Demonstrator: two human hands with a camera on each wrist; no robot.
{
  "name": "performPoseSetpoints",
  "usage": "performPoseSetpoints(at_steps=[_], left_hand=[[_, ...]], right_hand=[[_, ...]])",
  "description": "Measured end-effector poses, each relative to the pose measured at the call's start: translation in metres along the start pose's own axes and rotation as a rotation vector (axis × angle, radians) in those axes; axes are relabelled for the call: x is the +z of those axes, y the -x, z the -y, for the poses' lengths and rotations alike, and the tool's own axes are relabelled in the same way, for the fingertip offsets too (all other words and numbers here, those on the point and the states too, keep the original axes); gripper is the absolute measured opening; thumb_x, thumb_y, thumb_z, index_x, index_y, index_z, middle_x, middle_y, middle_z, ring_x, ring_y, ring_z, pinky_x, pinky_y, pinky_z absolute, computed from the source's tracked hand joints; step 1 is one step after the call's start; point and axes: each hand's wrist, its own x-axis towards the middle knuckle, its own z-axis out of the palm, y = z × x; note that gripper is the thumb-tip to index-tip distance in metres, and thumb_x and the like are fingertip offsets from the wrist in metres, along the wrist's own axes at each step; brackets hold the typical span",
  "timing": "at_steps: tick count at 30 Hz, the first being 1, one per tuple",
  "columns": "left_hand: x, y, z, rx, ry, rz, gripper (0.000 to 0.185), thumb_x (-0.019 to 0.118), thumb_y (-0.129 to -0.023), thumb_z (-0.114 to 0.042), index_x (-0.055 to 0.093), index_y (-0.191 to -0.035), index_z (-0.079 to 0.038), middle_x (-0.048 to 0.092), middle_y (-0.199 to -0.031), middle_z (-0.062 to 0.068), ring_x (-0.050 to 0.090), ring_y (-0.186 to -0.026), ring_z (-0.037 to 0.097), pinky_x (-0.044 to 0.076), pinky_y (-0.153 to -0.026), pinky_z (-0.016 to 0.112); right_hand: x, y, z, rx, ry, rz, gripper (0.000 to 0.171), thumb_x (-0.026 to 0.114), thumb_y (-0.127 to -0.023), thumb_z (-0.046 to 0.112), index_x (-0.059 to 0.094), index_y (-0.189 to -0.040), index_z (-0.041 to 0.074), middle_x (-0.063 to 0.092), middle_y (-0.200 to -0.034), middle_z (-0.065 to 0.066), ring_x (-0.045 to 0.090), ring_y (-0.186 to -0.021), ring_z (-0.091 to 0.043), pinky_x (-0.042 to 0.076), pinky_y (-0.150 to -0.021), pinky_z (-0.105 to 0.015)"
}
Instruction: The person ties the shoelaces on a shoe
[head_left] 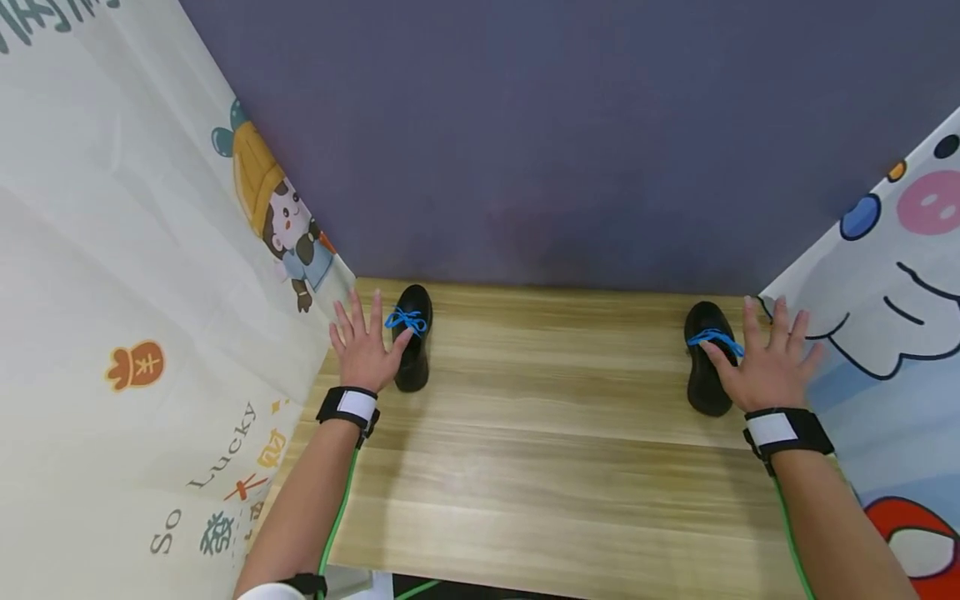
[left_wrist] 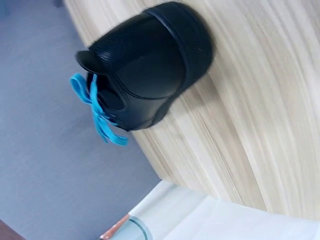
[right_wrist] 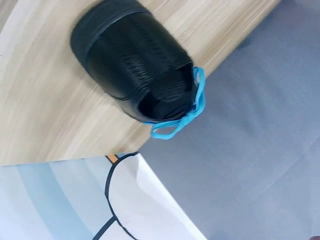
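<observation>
Two black shoes with blue laces tied in bows stand on a wooden tabletop, far apart. At the left is one shoe [head_left: 414, 362], its heel and bow also filling the left wrist view [left_wrist: 145, 60]. My left hand [head_left: 365, 350] is beside it with fingers spread, its thumb overlapping the shoe's side in the head view; whether they touch I cannot tell. The other shoe [head_left: 705, 383] sits at the right, and its heel shows large in the right wrist view [right_wrist: 135, 60]. Next to it my right hand [head_left: 771, 371] spreads its fingers, thumb near the laces. Neither hand grips anything.
The wooden tabletop [head_left: 555, 433] ends at a grey-blue upright surface [head_left: 555, 150] along the back. Printed white cloths hang at the left [head_left: 150, 275] and right [head_left: 885, 308]. Green cables [head_left: 341, 517] run along both forearms from the black wrist straps.
</observation>
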Motion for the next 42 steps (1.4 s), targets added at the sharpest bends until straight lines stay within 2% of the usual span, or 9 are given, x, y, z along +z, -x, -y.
performPoseSetpoints(at_steps=[5,9,13,18,22,30,34,38,42], left_hand=[[0.005,-0.002,-0.003,0.038,0.004,-0.005,0.099,0.018,-0.087,-0.087,0.009,-0.163,-0.024,-0.014,-0.167,0.009,-0.024,-0.149,0.033,-0.004,-0.116,0.065],[0.007,0.000,0.000,0.033,0.011,0.004,0.100,0.017,-0.086,-0.088,0.009,-0.163,-0.024,-0.015,-0.167,0.007,-0.024,-0.149,0.033,-0.005,-0.116,0.064],[0.007,0.002,0.000,0.034,0.013,-0.020,0.098,0.016,-0.087,-0.087,0.007,-0.163,-0.025,-0.015,-0.167,0.007,-0.022,-0.150,0.033,-0.004,-0.117,0.063],[0.009,0.010,-0.009,0.081,0.014,-0.071,0.097,0.017,-0.088,-0.086,0.010,-0.163,-0.024,-0.006,-0.168,0.014,-0.017,-0.151,0.037,0.001,-0.115,0.067],[0.016,0.017,-0.020,0.111,0.023,-0.102,0.097,0.019,-0.089,-0.085,0.015,-0.162,-0.021,0.000,-0.167,0.017,-0.010,-0.151,0.041,0.006,-0.113,0.071],[0.025,0.029,-0.027,0.082,-0.007,-0.070,0.098,0.017,-0.088,-0.086,0.016,-0.162,-0.021,-0.006,-0.168,0.010,-0.008,-0.152,0.041,0.006,-0.115,0.068],[0.034,0.036,-0.030,0.071,-0.010,-0.040,0.092,0.027,-0.092,-0.080,0.014,-0.162,-0.022,-0.005,-0.168,0.012,-0.012,-0.152,0.039,0.007,-0.114,0.069],[0.049,0.041,-0.040,0.078,0.016,-0.013,0.089,0.041,-0.094,-0.073,0.009,-0.163,-0.026,-0.008,-0.168,0.010,-0.015,-0.151,0.036,0.006,-0.115,0.068],[0.059,0.042,-0.055,0.097,0.027,-0.009,0.091,0.037,-0.092,-0.078,0.011,-0.162,-0.026,-0.007,-0.168,0.009,-0.013,-0.152,0.037,0.007,-0.115,0.068]], right_hand=[[0.002,0.003,0.005,-0.014,-0.014,-0.020,0.093,0.035,-0.092,0.080,-0.001,-0.162,0.030,-0.013,-0.167,-0.012,-0.022,-0.149,-0.038,-0.009,-0.108,-0.076],[0.003,0.006,0.005,-0.021,-0.037,-0.046,0.092,0.037,-0.092,0.079,0.001,-0.162,0.031,-0.011,-0.167,-0.012,-0.019,-0.150,-0.039,-0.010,-0.109,-0.075],[0.005,0.012,0.004,-0.010,-0.057,-0.066,0.092,0.038,-0.092,0.079,0.005,-0.162,0.030,-0.008,-0.168,-0.014,-0.017,-0.150,-0.040,-0.009,-0.109,-0.076],[0.013,0.023,0.008,-0.034,-0.035,-0.132,0.099,0.028,-0.085,0.088,0.013,-0.162,0.027,-0.004,-0.168,-0.013,-0.009,-0.151,-0.043,-0.001,-0.107,-0.079],[0.023,0.031,0.017,-0.079,-0.004,-0.143,0.102,0.021,-0.083,0.091,0.013,-0.162,0.028,-0.004,-0.168,-0.010,-0.007,-0.151,-0.042,0.003,-0.107,-0.080],[0.036,0.041,0.025,-0.076,-0.066,-0.094,0.094,0.032,-0.089,0.083,0.013,-0.162,0.027,-0.003,-0.168,-0.014,-0.009,-0.151,-0.042,0.001,-0.107,-0.080],[0.042,0.040,0.030,-0.084,-0.072,-0.084,0.091,0.039,-0.091,0.079,0.012,-0.162,0.028,-0.002,-0.168,-0.015,-0.009,-0.151,-0.042,0.003,-0.106,-0.081],[0.053,0.040,0.043,-0.119,-0.112,-0.087,0.089,0.047,-0.092,0.073,0.013,-0.162,0.029,0.000,-0.168,-0.014,-0.006,-0.151,-0.044,0.003,-0.107,-0.080],[0.063,0.041,0.053,-0.140,-0.151,-0.088,0.089,0.043,-0.092,0.077,0.015,-0.162,0.029,0.000,-0.168,-0.011,-0.005,-0.152,-0.043,0.001,-0.108,-0.079]])
